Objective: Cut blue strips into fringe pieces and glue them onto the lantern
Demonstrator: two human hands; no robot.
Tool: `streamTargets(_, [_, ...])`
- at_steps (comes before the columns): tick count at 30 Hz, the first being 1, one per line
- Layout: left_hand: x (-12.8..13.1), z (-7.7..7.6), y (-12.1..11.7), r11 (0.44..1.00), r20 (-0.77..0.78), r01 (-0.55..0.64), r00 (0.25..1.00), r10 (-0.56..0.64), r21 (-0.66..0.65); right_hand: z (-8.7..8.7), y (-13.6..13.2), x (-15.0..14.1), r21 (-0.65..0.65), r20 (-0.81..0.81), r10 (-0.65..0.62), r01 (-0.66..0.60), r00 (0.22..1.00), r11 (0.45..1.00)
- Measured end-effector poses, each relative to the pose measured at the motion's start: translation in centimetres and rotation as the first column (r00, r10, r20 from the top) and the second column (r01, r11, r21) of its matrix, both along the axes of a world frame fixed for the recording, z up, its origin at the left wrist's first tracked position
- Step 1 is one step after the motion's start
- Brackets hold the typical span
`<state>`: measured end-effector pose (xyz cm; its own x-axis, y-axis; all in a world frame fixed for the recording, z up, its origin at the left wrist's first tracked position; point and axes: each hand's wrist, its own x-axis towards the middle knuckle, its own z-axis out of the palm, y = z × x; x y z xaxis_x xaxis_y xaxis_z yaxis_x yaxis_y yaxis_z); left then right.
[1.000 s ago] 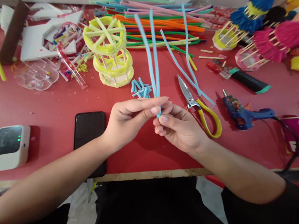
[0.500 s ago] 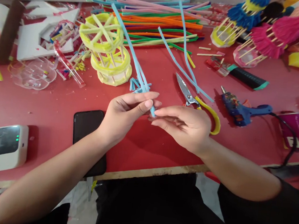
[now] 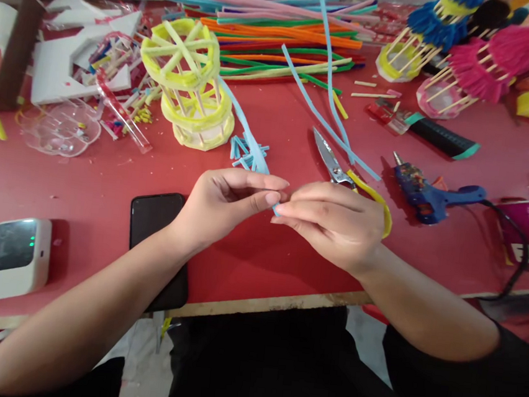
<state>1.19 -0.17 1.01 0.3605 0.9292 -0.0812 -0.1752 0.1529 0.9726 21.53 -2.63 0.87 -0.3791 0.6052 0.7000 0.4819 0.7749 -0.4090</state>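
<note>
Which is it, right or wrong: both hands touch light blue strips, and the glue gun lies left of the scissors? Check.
Wrong side: the head view shows the glue gun right of the scissors. Left hand and right hand do touch light blue strips.

- A narrow lane of red tabletop (image 3: 291, 145) runs forward between the blue clippings (image 3: 240, 148) and the scissors (image 3: 328, 155).
- The yellow frame (image 3: 182, 79) and held blue stems (image 3: 251, 141) obstruct forward-left.
- Loose blue stems (image 3: 330, 58) cross forward-right, before the glue gun (image 3: 420, 193).
</note>
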Motion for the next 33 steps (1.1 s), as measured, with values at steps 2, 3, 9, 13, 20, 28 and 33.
streamTargets(2, [-0.1,0.0,0.0,1.000,0.003,0.005,1.000,-0.006,0.029,0.1,-0.2,0.0,-0.009,0.013,-0.008,0.008,1.000,1.000])
streamTargets(3, [-0.1,0.0,0.1,0.999,0.008,0.004,1.000,-0.004,0.046,0.1,-0.2,0.0,-0.018,0.018,-0.007,0.008,1.000,1.000])
streamTargets(9, [-0.2,0.0,0.3,0.997,-0.024,0.001,1.000,0.001,0.081,0.1,-0.4,0.2,-0.072,0.028,0.012,-0.010,1.000,0.997])
streamTargets(13, [-0.2,-0.1,0.4,0.999,-0.023,0.040,0.999,-0.039,0.029,0.0,-0.5,0.0,-0.092,0.034,0.020,-0.017,0.999,0.996])
streamTargets(20, [-0.4,0.0,0.5,0.997,-0.001,0.072,0.997,-0.072,-0.033,0.3,-0.6,-0.1,-0.116,0.032,0.068,-0.064,0.997,0.991])
streamTargets(28, [0.1,0.2,-0.2,1.000,0.055,0.029,0.998,-0.029,0.010,0.4,-0.7,-0.1,-0.081,0.036,0.058,-0.055,0.998,0.995])
streamTargets(33, [0.6,0.3,-0.7,0.996,0.061,-0.023,0.998,0.018,0.081,0.2,-0.6,-0.2,-0.046,0.062,0.044,-0.042,0.997,0.998])
